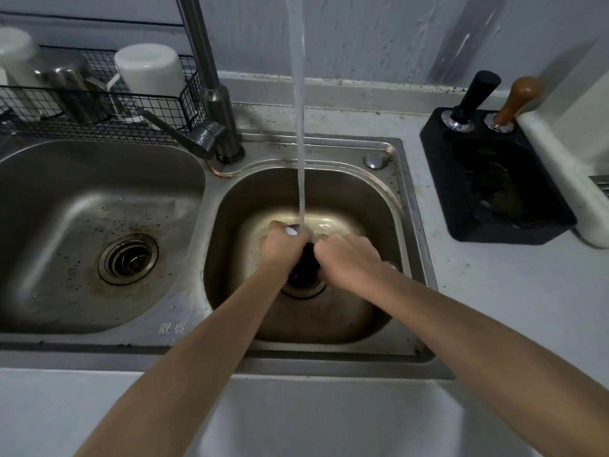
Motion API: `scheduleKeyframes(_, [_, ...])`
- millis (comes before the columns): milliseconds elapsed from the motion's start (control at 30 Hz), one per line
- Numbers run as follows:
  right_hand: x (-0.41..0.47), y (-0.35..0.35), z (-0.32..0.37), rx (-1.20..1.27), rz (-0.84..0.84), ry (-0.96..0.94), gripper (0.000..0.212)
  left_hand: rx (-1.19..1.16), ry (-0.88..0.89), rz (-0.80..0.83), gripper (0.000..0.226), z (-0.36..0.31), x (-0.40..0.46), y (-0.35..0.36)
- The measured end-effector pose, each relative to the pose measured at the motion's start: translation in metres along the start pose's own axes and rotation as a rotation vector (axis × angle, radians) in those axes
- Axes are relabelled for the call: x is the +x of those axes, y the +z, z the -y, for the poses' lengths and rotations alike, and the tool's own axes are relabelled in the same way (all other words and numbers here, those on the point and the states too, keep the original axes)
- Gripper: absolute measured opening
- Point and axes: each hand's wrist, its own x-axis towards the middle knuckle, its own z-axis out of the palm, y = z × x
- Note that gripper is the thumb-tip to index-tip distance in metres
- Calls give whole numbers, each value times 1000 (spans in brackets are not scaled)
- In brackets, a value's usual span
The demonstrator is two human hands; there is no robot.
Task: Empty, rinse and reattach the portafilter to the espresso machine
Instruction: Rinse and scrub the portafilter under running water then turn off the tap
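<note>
Nearest to me, both bare forearms reached out over the front edge of the table (pixel 514 291) and down into the right sink basin (pixel 379 206). My left hand (pixel 283 247) was closed in a fist, its fingers (pixel 280 227) wrapped tight around the portafilter (pixel 308 258), of which I could see only a dark piece between the two hands, just above the drain (pixel 303 286). My right hand (pixel 347 258) sat just beside it with its fingers curled in toward that dark piece; I could not tell whether they actually gripped it. The water stream (pixel 300 127) fell straight down and struck at the top of the left hand, with wet glare on the basin floor behind. To the left lay the larger left sink basin (pixel 66 199) with its own strainer (pixel 128 258). Farther back rose the faucet (pixel 214 94), its lever angled left. On the right of the table sat a black knock box (pixel 494 179), carrying a black-handled tamper (pixel 471 97) and a wooden-handled tamper (pixel 517 100) upright at its rear. At far left, a wire rack (pixel 99 107) held a white cup (pixel 150 74) upside down and a metal pitcher (pixel 71 84).
</note>
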Motion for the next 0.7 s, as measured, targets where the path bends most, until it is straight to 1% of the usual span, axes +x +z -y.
scheduleKeyframes(33, [-3,2,1,-50,-59,-24,22,-77,-46,55,51,-2,1,1])
scheduleKeyframes(67, [-5,4,0,-96,-109,-40,22,-185,-102,99,47,-5,1,-1])
scheduleKeyframes(133, [-8,7,-1,-166,-188,-66,22,-366,-245,157,31,-11,1,-7])
scheduleKeyframes(167, [-9,7,-1,-187,-207,-72,22,-412,-301,183,27,-14,1,-11])
scheduleKeyframes(200, [-9,6,-1,-199,-211,-68,21,-433,-321,196,27,-15,1,-13])
scheduleKeyframes(233, [-9,5,-2,-200,-213,-58,20,-434,-295,188,29,-17,1,-13])
scheduleKeyframes(300, [-6,4,-2,-175,-231,-34,22,-432,-177,95,35,-18,1,-10])
scheduleKeyframes(333, [-5,4,-2,-167,-242,-24,24,-442,-151,37,36,-18,1,-8])
scheduleKeyframes(367, [-4,3,-2,-169,-250,-19,25,-473,-171,8,34,-19,1,-8])
scheduleKeyframes(400, [-4,4,-2,-177,-261,-21,26,-526,-236,19,32,-20,2,-10])
scheduleKeyframes(467, [-6,7,-5,-166,-277,-25,24,-676,-434,129,29,-23,5,-17])
scheduleKeyframes(500, [-7,8,-7,-130,-278,-15,23,-713,-496,177,28,-23,6,-20])
scheduleKeyframes(533, [-7,9,-9,-73,-270,1,21,-694,-503,205,27,-24,7,-20])
scheduleKeyframes(567, [-7,10,-11,2,-252,23,18,-630,-463,214,26,-24,6,-18])
scheduleKeyframes(600, [-7,10,-14,83,-214,57,15,-542,-380,211,28,-24,6,-16])
scheduleKeyframes(633, [-6,10,-16,166,-158,103,14,-453,-269,213,31,-24,4,-12])
scheduleKeyframes(700, [-5,10,-22,347,-26,199,22,-274,-33,242,38,-16,3,-5])
